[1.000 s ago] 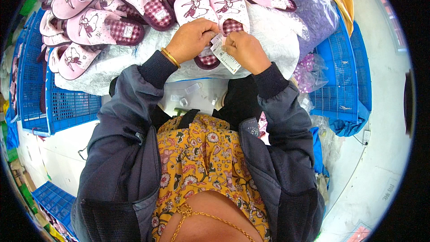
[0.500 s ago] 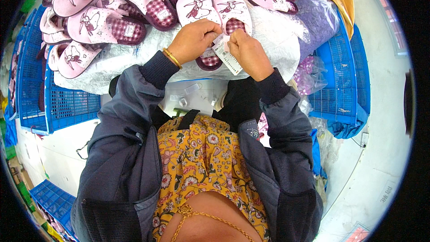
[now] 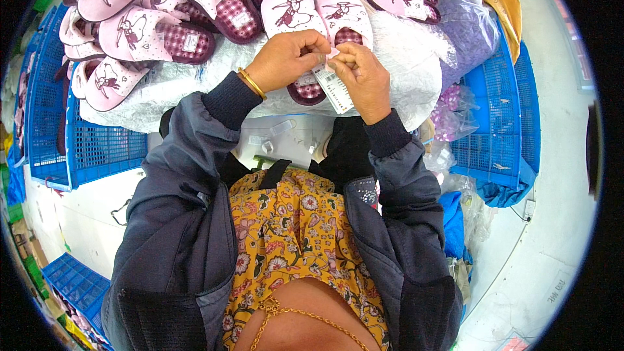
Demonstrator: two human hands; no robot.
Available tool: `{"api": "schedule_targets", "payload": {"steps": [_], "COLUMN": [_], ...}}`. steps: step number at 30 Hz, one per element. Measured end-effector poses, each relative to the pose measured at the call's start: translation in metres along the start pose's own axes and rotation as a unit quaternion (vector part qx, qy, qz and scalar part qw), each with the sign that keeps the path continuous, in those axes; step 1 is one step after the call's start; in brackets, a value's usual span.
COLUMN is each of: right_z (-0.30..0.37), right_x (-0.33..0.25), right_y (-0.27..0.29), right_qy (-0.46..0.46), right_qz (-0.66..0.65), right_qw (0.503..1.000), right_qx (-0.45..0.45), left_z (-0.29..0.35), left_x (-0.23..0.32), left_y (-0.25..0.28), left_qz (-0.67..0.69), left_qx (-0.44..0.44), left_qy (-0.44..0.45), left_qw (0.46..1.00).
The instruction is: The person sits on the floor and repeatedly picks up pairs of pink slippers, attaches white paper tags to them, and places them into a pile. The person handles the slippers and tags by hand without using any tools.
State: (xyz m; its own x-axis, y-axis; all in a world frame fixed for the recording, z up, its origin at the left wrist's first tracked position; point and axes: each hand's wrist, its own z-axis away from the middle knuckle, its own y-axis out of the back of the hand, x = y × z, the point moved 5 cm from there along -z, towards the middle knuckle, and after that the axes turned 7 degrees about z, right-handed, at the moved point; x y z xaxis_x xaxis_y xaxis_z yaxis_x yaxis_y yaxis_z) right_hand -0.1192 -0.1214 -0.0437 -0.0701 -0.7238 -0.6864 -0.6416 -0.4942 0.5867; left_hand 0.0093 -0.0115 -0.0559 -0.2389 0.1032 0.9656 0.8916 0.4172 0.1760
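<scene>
Plastic-covered bench (image 3: 406, 84): pink slipper pair (image 3: 294, 12) by mid near edge. Over it, my left hand (image 3: 284, 58) and right hand (image 3: 367, 83) nearly meet; can't tell what either grip clamps. White tag (image 3: 335, 94) hangs there; hard pull could tear it.

Both arms (image 3: 188, 149) bent, stretched forward; hands (image 3: 286, 60) (image 3: 367, 84) close together, each in pinch grip.

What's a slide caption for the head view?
Left hand and right hand close together at a white tag, over pink slippers.
</scene>
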Motion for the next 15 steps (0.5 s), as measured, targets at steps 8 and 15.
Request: {"api": "schedule_targets", "payload": {"steps": [8,15], "right_z": [-0.0016,-0.0029], "right_x": [-0.0008,0.0002], "right_y": [-0.0007,-0.0008], "right_qy": [0.048,0.060], "right_qz": [0.023,0.028], "right_qw": [0.999,0.998], "right_qx": [-0.003,0.003], "left_z": [-0.0008,-0.0006], "left_x": [0.0004,-0.0032], "left_y": [-0.0018,-0.0009], "left_qz": [-0.016,0.003], "left_qx": [-0.017,-0.011], "left_qy": [0.001,0.006], "left_qw": [1.000,1.000]}}
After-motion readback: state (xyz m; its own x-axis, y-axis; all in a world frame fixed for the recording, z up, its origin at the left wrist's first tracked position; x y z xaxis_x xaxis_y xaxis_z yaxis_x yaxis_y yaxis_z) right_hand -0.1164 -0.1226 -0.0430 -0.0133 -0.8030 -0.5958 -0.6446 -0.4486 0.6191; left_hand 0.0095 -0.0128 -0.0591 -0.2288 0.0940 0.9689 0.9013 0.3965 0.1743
